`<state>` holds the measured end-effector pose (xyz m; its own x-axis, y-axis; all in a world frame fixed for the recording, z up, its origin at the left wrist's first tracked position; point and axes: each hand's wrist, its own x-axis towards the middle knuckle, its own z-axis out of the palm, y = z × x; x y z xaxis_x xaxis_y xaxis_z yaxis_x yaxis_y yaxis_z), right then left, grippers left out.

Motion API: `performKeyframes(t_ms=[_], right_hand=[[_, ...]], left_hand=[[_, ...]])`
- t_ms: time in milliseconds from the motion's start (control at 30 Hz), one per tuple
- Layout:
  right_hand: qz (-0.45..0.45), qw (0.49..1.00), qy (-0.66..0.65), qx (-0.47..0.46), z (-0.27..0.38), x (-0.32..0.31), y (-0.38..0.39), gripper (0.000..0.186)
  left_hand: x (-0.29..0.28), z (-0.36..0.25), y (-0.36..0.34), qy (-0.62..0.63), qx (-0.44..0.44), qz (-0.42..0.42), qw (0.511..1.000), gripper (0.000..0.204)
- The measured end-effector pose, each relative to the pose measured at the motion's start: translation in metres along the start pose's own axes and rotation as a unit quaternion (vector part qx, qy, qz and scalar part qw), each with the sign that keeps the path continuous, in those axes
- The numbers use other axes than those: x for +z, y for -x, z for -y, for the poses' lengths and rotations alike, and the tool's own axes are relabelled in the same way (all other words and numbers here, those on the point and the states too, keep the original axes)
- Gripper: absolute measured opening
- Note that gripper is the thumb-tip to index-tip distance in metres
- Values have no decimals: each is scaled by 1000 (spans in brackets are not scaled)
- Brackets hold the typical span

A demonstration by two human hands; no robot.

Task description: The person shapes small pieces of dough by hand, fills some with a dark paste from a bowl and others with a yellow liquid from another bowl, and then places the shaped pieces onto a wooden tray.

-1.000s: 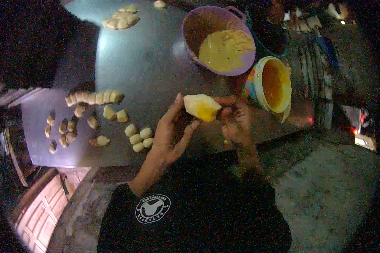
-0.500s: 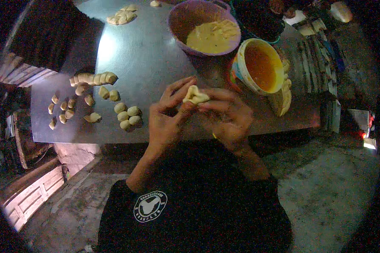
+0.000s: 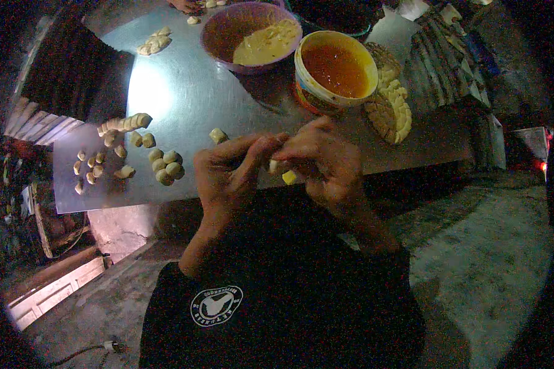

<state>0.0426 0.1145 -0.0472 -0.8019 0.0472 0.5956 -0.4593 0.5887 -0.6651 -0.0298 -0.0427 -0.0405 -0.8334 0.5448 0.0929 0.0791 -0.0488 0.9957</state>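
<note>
One dough piece [image 3: 274,166], pale: my right fingers [image 3: 303,151] pinch it; my left fingers [image 3: 260,150] curl alongside, hold unclear.

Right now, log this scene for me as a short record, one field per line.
Left hand: fingers curled, close to the right hand; any hold hidden
Right hand: pinching a pale dough piece, mostly hidden
Surface: metal table
Table's left side: clustered dough balls, segmented dough roll
Beyond hands: purple bowl holding pale yellow mixture
Right of bowl: bucket with orange-brown contents
Light: dim, bright reflection on table
</note>
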Motion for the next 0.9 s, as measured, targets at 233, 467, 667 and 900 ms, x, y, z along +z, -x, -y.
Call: performKeyframes(t_ms=[233, 467, 667, 900], right_hand=[[-3, 987, -134, 83, 8, 1, -3, 36], [136, 991, 10, -12, 4, 34, -15, 52], [153, 984, 89, -30, -16, 104, -32, 55], [249, 809, -256, 466, -54, 235, -18, 49]], left_hand=[[7, 16, 17, 66, 33, 7, 997, 24], [-39, 43, 10, 99, -169, -8, 981, 32], [-97, 99, 28, 145, -248, -6, 958, 47], [-183, 164, 47, -65, -178, -118, 975, 22]])
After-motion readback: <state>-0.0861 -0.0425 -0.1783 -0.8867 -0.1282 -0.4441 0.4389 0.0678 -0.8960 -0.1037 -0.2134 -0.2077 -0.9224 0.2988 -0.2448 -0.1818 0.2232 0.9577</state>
